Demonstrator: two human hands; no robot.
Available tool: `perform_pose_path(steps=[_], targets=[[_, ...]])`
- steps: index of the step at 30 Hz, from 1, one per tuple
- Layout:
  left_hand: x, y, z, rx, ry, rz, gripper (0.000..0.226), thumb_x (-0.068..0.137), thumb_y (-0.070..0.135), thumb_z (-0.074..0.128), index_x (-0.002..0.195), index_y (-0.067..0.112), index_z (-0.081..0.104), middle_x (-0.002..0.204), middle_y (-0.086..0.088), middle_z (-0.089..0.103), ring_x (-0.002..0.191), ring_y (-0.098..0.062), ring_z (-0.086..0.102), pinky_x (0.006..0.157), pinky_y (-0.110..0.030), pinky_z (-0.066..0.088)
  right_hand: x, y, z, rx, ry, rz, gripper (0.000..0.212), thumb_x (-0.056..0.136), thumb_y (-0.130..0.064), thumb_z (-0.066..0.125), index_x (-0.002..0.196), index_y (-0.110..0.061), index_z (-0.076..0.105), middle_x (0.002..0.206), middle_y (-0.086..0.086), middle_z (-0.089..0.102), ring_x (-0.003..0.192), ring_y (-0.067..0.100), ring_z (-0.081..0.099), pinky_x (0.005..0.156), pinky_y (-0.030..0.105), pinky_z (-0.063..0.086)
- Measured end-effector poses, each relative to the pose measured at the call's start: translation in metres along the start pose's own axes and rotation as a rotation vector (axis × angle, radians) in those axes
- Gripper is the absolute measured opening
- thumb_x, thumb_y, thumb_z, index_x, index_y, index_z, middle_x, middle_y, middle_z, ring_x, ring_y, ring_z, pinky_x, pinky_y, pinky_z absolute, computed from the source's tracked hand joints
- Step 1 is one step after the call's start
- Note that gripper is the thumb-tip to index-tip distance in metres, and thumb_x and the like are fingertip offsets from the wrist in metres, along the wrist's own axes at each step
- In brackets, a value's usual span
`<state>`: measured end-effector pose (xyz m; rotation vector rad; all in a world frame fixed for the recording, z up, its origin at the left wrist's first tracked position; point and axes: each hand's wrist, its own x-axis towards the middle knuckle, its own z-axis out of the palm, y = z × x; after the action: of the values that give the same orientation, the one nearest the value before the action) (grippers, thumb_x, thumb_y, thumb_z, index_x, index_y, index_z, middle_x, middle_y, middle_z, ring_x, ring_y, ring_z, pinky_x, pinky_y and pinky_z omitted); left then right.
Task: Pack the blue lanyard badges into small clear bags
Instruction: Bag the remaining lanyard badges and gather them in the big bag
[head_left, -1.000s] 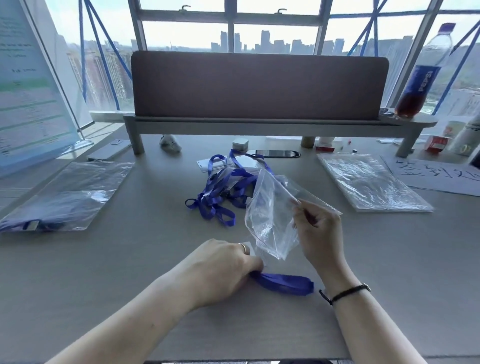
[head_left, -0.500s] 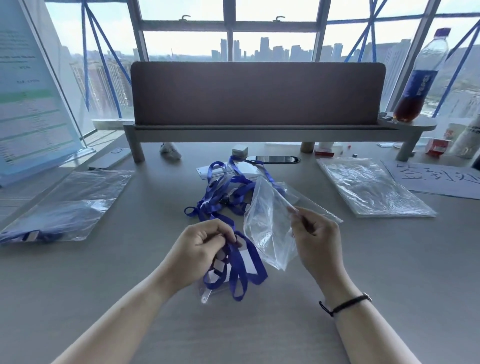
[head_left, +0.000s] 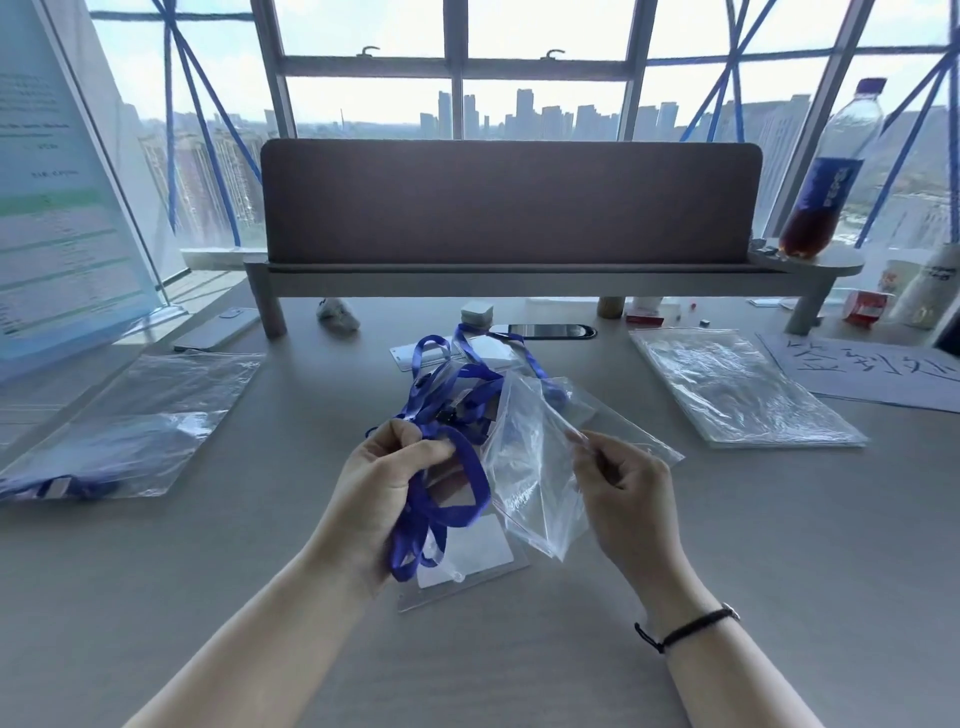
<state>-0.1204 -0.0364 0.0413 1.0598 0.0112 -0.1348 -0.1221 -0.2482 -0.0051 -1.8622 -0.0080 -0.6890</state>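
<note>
Left hand (head_left: 387, 480) grips blue lanyard (head_left: 449, 512); right hand (head_left: 626, 488) pinches clear bag (head_left: 530, 467).

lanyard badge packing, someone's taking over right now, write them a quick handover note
Left hand: grips a bunched blue lanyard, its clear badge holder hanging below, above the desk.
Right hand: pinches the mouth edge of a small clear bag, held up beside the lanyard.
Done: a packed bag with a blue lanyard inside lies at the far left.
Left: the held badge is not in the bag yet; slide it in and close it. More loose lanyards lie behind the hands, and a stack of empty bags sits to the right.
</note>
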Motion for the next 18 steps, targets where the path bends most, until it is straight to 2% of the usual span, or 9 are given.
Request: perform_pose_path(steps=[3, 5, 7, 9, 11, 13, 14, 16, 18], targets=[[0.002, 0.002, 0.003, 0.021, -0.002, -0.026, 0.04, 0.087, -0.011, 0.056, 0.062, 0.015, 0.039, 0.062, -0.009, 0.053, 0.06, -0.024, 0.063, 0.054, -0.028, 0.057, 0.0, 0.001, 0.001, -0.008, -0.019, -0.006, 0.029, 0.095, -0.014, 0.064, 0.085, -0.039, 0.073, 0.065, 0.021, 0.057, 0.053, 0.01, 0.04, 0.049, 0.027, 0.034], [0.005, 0.002, 0.004, 0.028, -0.001, -0.043, 0.041, 0.086, -0.012, 0.053, 0.06, 0.017, 0.04, 0.064, -0.012, 0.051, 0.067, -0.029, 0.059, 0.065, -0.033, 0.058, 0.0, 0.002, 0.001, -0.009, -0.012, -0.013, 0.033, 0.095, -0.014, 0.063, 0.086, -0.045, 0.073, 0.065, 0.019, 0.057, 0.053, 0.011, 0.04, 0.05, 0.027, 0.035], [0.008, 0.002, 0.009, 0.036, 0.01, -0.062, 0.04, 0.085, -0.012, 0.051, 0.059, 0.017, 0.041, 0.061, -0.01, 0.052, 0.065, -0.027, 0.054, 0.082, -0.042, 0.05, 0.0, 0.002, 0.001, 0.002, -0.01, -0.016, 0.041, 0.094, -0.015, 0.064, 0.087, -0.054, 0.072, 0.064, 0.018, 0.058, 0.052, 0.009, 0.04, 0.049, 0.026, 0.035], [0.008, 0.003, 0.018, 0.061, -0.022, -0.103, 0.036, 0.085, -0.009, 0.056, 0.061, 0.016, 0.048, 0.062, -0.009, 0.055, 0.063, -0.024, 0.053, 0.089, -0.046, 0.042, -0.001, 0.001, 0.001, 0.006, -0.013, -0.012, 0.048, 0.094, -0.015, 0.064, 0.086, -0.061, 0.069, 0.064, 0.016, 0.059, 0.052, 0.008, 0.041, 0.049, 0.025, 0.036], [0.005, 0.005, 0.03, 0.112, -0.082, -0.154, 0.023, 0.086, -0.008, 0.062, 0.072, 0.01, 0.06, 0.07, -0.013, 0.062, 0.063, -0.024, 0.062, 0.082, -0.043, 0.051, -0.001, 0.001, 0.002, 0.003, -0.02, -0.002, 0.045, 0.094, -0.014, 0.064, 0.085, -0.058, 0.071, 0.06, 0.013, 0.057, 0.051, 0.007, 0.04, 0.049, 0.024, 0.035], [0.002, 0.004, 0.041, 0.237, -0.094, -0.173, 0.011, 0.087, -0.007, 0.067, 0.087, 0.004, 0.066, 0.081, -0.019, 0.07, 0.07, -0.028, 0.073, 0.071, -0.04, 0.059, -0.001, 0.001, 0.003, 0.002, -0.025, 0.016, 0.031, 0.094, -0.015, 0.065, 0.089, -0.043, 0.077, 0.052, 0.0, 0.054, 0.047, 0.009, 0.039, 0.047, 0.023, 0.035], [0.002, 0.003, 0.045, 0.334, -0.084, -0.151, 0.009, 0.087, -0.005, 0.069, 0.091, 0.003, 0.068, 0.085, -0.02, 0.073, 0.078, -0.029, 0.075, 0.072, -0.042, 0.06, -0.002, 0.002, 0.003, 0.008, -0.024, 0.022, 0.024, 0.094, -0.015, 0.065, 0.094, -0.034, 0.079, 0.055, -0.005, 0.06, 0.046, 0.016, 0.045, 0.046, 0.027, 0.04], [0.003, -0.001, 0.051, 0.487, -0.044, -0.064, 0.009, 0.088, -0.003, 0.071, 0.091, 0.005, 0.073, 0.088, -0.017, 0.076, 0.085, -0.027, 0.077, 0.072, -0.041, 0.061, -0.002, 0.001, 0.003, 0.025, -0.011, 0.028, 0.018, 0.094, -0.016, 0.066, 0.1, -0.027, 0.079, 0.069, 0.002, 0.073, 0.061, 0.033, 0.061, 0.054, 0.04, 0.053], [0.008, -0.005, 0.057, 0.585, 0.016, 0.028, 0.013, 0.09, -0.001, 0.07, 0.088, 0.01, 0.076, 0.084, -0.011, 0.078, 0.082, -0.023, 0.077, 0.074, -0.038, 0.063, -0.003, -0.001, 0.004, 0.047, -0.001, 0.025, 0.017, 0.093, -0.02, 0.067, 0.095, -0.031, 0.078, 0.072, 0.005, 0.074, 0.063, 0.029, 0.065, 0.061, 0.041, 0.054]])
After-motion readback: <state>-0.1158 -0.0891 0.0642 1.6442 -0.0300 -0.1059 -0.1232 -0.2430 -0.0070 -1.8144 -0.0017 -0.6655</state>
